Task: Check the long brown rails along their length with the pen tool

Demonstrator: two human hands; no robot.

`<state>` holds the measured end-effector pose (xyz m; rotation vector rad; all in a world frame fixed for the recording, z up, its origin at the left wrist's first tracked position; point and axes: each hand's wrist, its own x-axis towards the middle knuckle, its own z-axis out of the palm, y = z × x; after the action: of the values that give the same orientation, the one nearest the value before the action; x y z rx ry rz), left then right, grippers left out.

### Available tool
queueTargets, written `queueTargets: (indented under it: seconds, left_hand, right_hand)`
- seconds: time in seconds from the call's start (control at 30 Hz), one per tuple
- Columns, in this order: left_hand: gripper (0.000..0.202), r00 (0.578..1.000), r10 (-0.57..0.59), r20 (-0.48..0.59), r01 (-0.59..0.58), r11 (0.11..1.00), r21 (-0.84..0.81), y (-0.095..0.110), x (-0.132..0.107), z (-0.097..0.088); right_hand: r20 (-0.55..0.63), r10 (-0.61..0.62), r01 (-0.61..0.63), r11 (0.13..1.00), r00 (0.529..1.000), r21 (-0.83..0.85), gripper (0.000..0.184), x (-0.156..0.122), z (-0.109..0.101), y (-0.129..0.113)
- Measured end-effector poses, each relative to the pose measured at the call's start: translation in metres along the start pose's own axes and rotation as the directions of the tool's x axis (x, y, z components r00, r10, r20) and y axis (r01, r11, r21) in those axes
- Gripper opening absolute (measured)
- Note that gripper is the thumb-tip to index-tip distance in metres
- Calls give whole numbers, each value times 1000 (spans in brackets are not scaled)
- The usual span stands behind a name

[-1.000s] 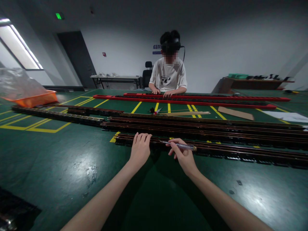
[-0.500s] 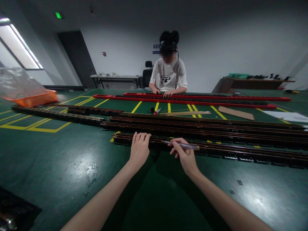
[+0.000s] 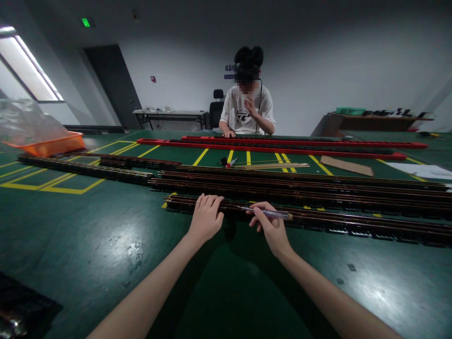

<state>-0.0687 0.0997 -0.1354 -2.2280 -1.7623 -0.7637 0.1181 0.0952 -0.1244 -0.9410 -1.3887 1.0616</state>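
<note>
A long black strip with copper-coloured rods [image 3: 356,222] lies across the green table in front of me. My left hand [image 3: 208,216] is laid over it near its left end, fingers curled across the top and the thumb at the near side; the fingertips are partly hidden. In my right hand [image 3: 271,227] is a screwdriver [image 3: 277,214] with a clear handle, held between thumb and fingers. Its thin shaft points left, and the tip is at the strip, just right of my left hand. Whether the tip touches the strip I cannot tell.
Several similar dark strips [image 3: 300,188] lie just beyond. Farther off are red trays [image 3: 268,147], a cardboard piece [image 3: 346,165] and white paper [image 3: 423,170]. An orange basket [image 3: 52,145] with plastic bags stands left. Opposite sits a co-worker [image 3: 247,108].
My left hand has shifted slightly and its thumb now shows out to the side. The right hand and screwdriver stay almost still. The co-worker has raised one hand toward the chest.
</note>
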Motion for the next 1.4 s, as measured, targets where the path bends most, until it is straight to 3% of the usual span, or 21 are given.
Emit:
queueTargets:
  seconds: [1.4]
  left_hand:
    - [34, 998, 34, -58, -27, 993, 118, 7, -1, 0]
  right_hand:
    - [16, -5, 5, 1000, 1000, 13, 26, 1, 2, 0]
